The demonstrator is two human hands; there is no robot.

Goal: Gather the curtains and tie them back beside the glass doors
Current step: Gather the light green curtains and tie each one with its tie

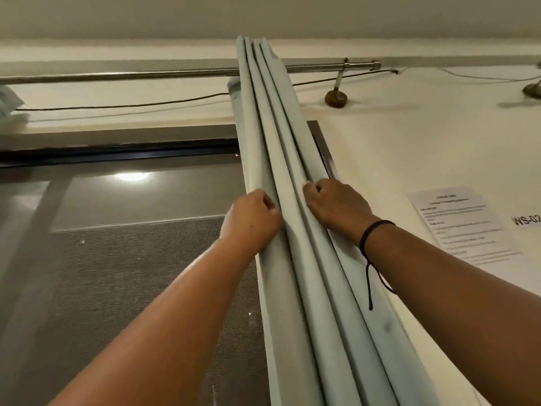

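Curtain (295, 230): I see matte, pale-green cloth in long tubular pleats.
Left hand (251, 218): curled, gripping its left folds.
Right hand (336, 206): curled, gripping right folds.
Rod (117, 76): shiny metal above.

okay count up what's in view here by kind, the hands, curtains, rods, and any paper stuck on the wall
Hands: 2, left hand and right hand, both gripping folds
Curtains: 1, gathered curtain
Rods: 1, curtain rod
Wall papers: 2, printed sheet and label
Total: 6
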